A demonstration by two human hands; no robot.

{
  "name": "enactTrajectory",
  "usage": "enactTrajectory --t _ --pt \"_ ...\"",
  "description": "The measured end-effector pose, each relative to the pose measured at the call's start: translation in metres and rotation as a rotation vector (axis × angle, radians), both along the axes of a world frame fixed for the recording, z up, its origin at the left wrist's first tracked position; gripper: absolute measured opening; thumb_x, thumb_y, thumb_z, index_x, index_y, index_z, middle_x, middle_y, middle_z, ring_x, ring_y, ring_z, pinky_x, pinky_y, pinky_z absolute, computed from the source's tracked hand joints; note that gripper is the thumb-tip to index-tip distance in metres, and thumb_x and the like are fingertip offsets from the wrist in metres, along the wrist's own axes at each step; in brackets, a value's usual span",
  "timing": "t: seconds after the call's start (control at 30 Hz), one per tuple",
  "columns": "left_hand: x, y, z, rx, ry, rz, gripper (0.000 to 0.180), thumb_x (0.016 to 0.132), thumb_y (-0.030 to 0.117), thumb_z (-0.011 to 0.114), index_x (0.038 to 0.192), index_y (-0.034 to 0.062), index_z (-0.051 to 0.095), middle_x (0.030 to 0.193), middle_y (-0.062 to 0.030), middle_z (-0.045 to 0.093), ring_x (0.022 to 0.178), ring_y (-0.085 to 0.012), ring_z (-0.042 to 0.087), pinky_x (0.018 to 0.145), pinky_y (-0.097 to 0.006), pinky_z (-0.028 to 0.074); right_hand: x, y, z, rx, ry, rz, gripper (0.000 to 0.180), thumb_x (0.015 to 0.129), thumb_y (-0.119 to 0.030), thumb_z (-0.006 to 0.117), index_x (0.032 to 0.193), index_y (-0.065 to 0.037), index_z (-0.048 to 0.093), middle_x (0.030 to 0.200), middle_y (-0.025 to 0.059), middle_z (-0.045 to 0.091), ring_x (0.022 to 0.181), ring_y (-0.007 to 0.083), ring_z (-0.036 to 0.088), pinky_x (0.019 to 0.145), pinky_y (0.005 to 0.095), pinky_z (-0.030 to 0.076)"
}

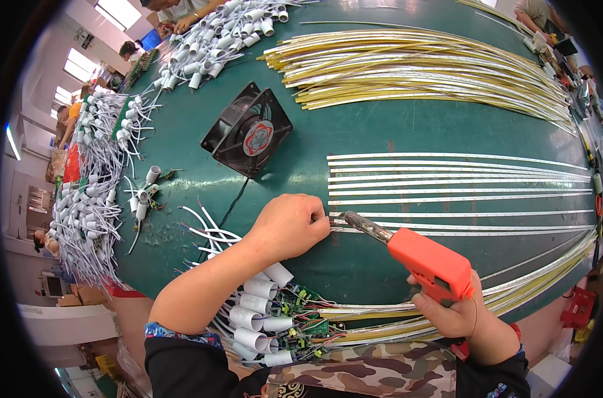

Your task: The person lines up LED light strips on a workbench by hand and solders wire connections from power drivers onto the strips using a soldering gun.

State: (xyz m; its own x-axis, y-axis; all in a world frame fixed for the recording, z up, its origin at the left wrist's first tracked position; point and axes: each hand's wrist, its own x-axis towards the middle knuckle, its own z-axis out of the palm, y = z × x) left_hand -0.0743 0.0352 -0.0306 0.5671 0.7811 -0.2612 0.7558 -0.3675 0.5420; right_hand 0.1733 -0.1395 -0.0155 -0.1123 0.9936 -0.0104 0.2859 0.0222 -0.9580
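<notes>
Pointing up-left, axis diagonal: soldering gun (426, 260) | right hand (453, 314) gripping it | left hand (291, 224) curled, contents hidden

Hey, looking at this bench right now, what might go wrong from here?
The metal tip of the red soldering gun in the right grip points close to the left grip; if hot, a slip might cause a burn.
The white strips lie near one another, so a bump could push them out of line.
The black fan's cord runs near the left forearm and might snag.
</notes>
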Motion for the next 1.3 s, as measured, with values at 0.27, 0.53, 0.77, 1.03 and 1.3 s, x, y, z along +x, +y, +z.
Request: enactTrajectory --t 0.27,0.53,0.77,1.03,1.3 --pt "0.002 0.001 0.001 0.002 0.002 -0.003 0.018 0.075 0.018 0.063 0.073 -0.0005 0.063 0.071 -0.0154 0.063 0.065 -0.0317 0.06 0.061 -0.038 0.046 -0.001 0.0 -0.004 0.028 0.027 -0.059 0.037 0.076 -0.014 0.071 0.111 -0.003 0.062 0.091 0.0114 0.063 0.073 0.0263 0.063 0.067 0.034 0.05" --pt "0.004 0.0 0.001 -0.009 0.01 0.023 0.018 0.075 0.017 0.063 0.073 -0.0007 0.063 0.07 -0.0141 0.063 0.063 -0.0278 0.059 0.06 -0.036 0.046 0.002 0.001 -0.004 0.062 0.081 -0.078 0.037 0.077 -0.013 0.07 0.112 -0.002 0.062 0.091 0.011 0.064 0.073 0.0246 0.063 0.069 0.0326 0.05" --pt "0.005 0.0 0.003 -0.029 0.009 0.031 0.019 0.075 0.018 0.063 0.072 -0.0009 0.063 0.068 -0.0137 0.062 0.061 -0.026 0.059 0.059 -0.035 0.046 0.003 0.001 -0.006 0.124 0.1 -0.102 0.038 0.078 -0.012 0.07 0.113 -0.001 0.061 0.088 0.0097 0.063 0.07 0.0226 0.061 0.067 0.0317 0.049" --pt "0.005 0.0 0.004 -0.041 0.008 0.036 0.019 0.076 0.018 0.063 0.074 -0.0006 0.064 0.066 -0.0126 0.062 0.059 -0.0237 0.058 0.057 -0.035 0.045 0.013 0.0 -0.005 0.048 0.049 0.034 0.045 0.079 -0.006 0.064 0.122 0.003 0.053 0.103 0.0091 0.064 0.074 0.0109 0.056 0.072 0.0285 0.047" --pt "0.006 0.001 0.006 -0.051 0.031 0.033 0.019 0.076 0.019 0.063 0.074 -0.0006 0.064 0.066 -0.0124 0.062 0.059 -0.0228 0.058 0.057 -0.035 0.045 0.006 0.001 -0.006 0.085 0.09 -0.081 0.039 0.078 -0.013 0.07 0.114 -0.001 0.06 0.085 0.009 0.063 0.068 0.0204 0.06 0.066 0.0307 0.048"
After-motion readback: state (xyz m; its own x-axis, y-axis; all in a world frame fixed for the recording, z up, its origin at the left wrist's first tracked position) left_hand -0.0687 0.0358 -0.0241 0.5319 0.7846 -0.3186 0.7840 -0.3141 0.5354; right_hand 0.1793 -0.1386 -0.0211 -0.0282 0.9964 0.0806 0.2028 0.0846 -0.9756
